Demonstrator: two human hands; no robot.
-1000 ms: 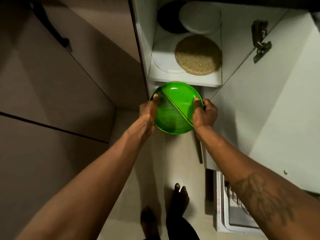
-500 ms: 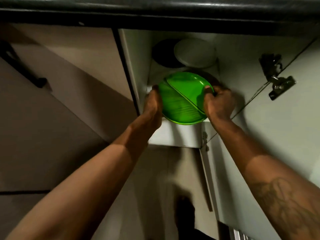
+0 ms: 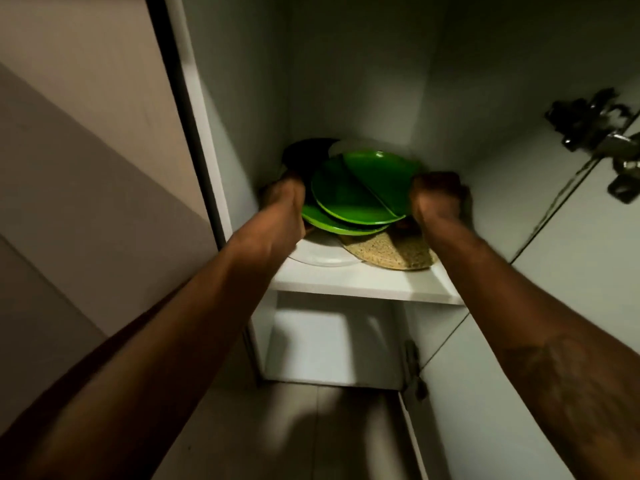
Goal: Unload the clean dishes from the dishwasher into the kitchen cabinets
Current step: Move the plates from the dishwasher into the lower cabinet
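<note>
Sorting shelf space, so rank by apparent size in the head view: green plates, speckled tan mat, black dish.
1. green plates
2. speckled tan mat, partly covered
3. black dish, mostly hidden, farthest back: real size unsure

The plates (image 3: 360, 188) are green, the mat (image 3: 391, 252) speckled tan, the lower plate (image 3: 322, 256) white, the rear dish (image 3: 304, 157) black.

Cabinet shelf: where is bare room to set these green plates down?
Bare: the front strip of the shelf, ahead of the white plate and woven mat, and the compartment below. Crowded: middle and back, where left hand and right hand hold the green plates over the mat, black plate behind.
</note>
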